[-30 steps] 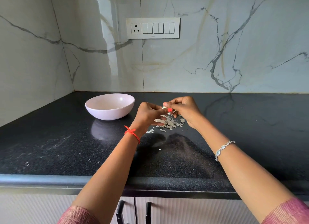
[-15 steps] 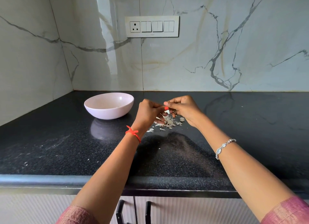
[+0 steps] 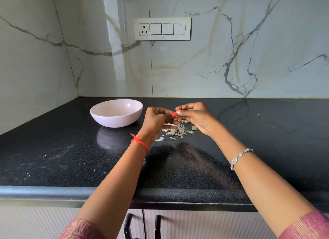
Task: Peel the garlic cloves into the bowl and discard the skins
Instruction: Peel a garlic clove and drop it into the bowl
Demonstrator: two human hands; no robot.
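A pale pink bowl [image 3: 116, 113] stands on the black counter, left of my hands. My left hand [image 3: 156, 121] and my right hand [image 3: 195, 116] meet fingertip to fingertip just above the counter, both with curled fingers pinching a small garlic clove that the fingers almost wholly hide. Below them lies a heap of papery garlic skins [image 3: 179, 131], with a few loose flakes toward me. The bowl's inside is mostly out of view.
The black granite counter [image 3: 62, 158] runs to a marble wall behind and at the left. A switch panel [image 3: 162, 28] is on the back wall. Cabinet door handles [image 3: 142, 224] show below the counter's front edge.
Both hands have stayed together over the skins, with only small finger shifts at the clove. The bowl has not moved.
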